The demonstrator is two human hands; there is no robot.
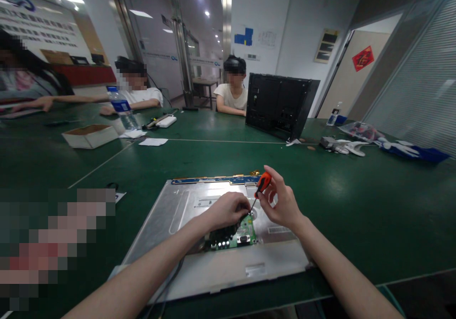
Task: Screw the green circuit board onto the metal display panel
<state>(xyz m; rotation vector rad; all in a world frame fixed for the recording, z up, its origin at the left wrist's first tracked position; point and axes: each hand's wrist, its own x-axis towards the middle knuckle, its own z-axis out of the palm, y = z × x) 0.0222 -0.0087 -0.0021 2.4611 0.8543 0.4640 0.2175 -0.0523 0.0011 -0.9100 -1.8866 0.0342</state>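
Observation:
A silver metal monitor back panel lies flat on the green table in front of me. A green circuit board sits on its middle. My right hand is closed round the orange handle of a small screwdriver, whose thin shaft slants down to the left toward the board. My left hand is curled over the board's upper edge, fingers pinched right at the screwdriver tip; what they pinch is hidden. A blue strip runs along the panel's far edge.
A black monitor shell stands upright across the table. Three other people sit at the far side. A water bottle, an open cardboard box, papers and white parts lie about. A blurred patch covers the lower left.

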